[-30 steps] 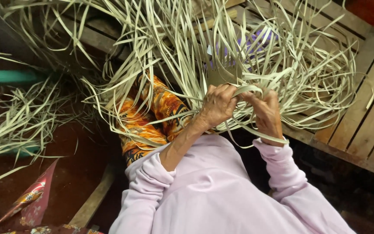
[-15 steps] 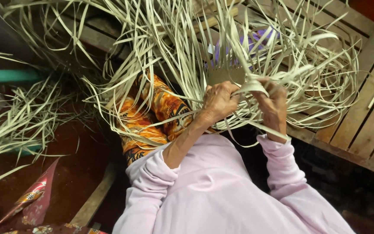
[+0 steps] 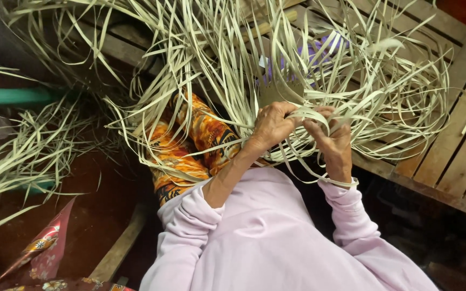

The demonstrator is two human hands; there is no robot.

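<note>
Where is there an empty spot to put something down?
The bare wooden slats at the right, beyond the strip tangle, are open. So is the dark reddish floor between the loose strip pile and the orange patterned cloth. Around the left hand and right hand it is crowded.

— Can you see the fingertips of the left hand [image 3: 272, 127]?
— No, they curl under the pale leaf strips [image 3: 319, 70]. The right hand [image 3: 334, 144] has its thumb side buried too.
— And the woven piece [image 3: 279, 92]?
— Mostly covered; its shape can't be told. The strips run off the top edge.
— The purple thing [image 3: 319, 48]?
— Too hidden to name.
</note>
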